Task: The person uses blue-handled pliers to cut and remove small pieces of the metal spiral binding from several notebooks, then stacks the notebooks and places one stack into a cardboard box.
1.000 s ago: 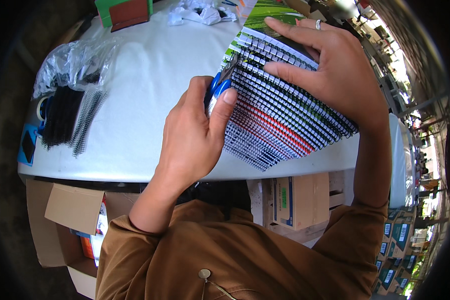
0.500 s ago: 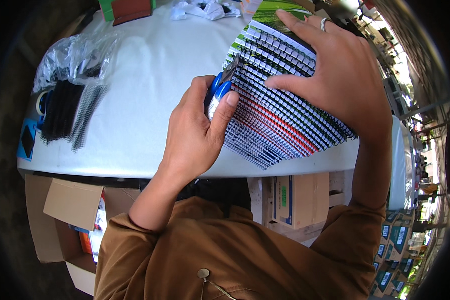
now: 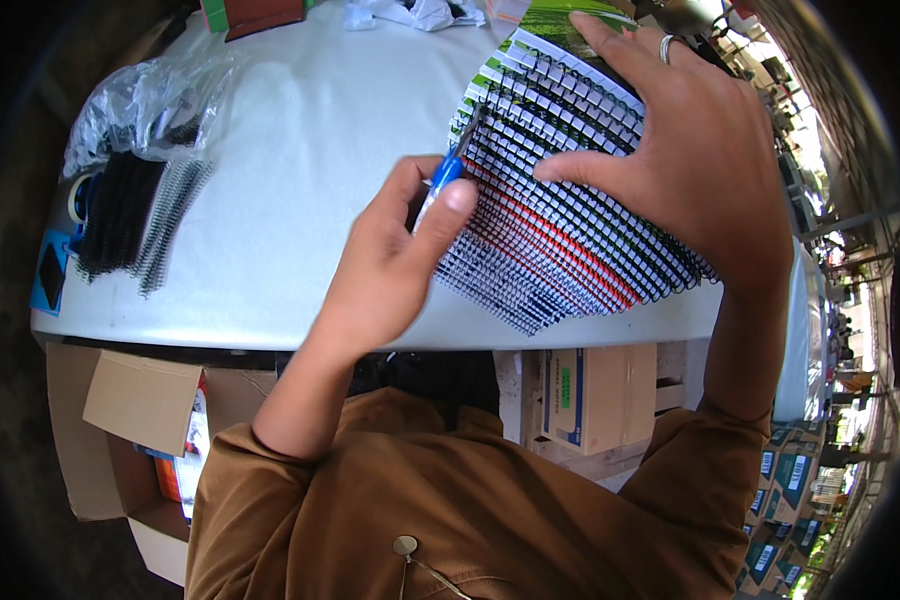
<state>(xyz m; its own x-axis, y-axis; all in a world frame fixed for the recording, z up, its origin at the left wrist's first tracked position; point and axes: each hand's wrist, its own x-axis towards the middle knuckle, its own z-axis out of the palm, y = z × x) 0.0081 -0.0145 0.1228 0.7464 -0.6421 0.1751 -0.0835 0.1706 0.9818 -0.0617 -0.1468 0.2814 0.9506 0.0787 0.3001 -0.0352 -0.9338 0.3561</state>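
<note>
A fanned stack of spiral-bound notebooks (image 3: 570, 150) lies toward the right of the table, its rows of wire-like coils facing up, mostly black with a red band. Blue-handled pliers (image 3: 447, 172) are gripped in my left hand (image 3: 385, 265), thumb over the handles. Their narrow metal tip reaches the coil ends at the stack's left edge; whether it pinches a coil is too small to tell. Across the upper right of the stack rests my right hand (image 3: 705, 160), fingers spread, a ring on one finger. Its fingertips touch the green cover (image 3: 560, 25).
On the table's left lie bundles of black coils (image 3: 120, 215) and grey coils (image 3: 175, 225), a clear plastic bag (image 3: 135, 110) and a tape roll (image 3: 77, 200). Cardboard boxes stand below, one open (image 3: 135, 400) at left and another (image 3: 610, 395) under the table's front edge.
The plier handles have come closer together and turned in my left hand, and the tip has shifted slightly. My right hand has slid a little to the right and stays spread on the stack.
</note>
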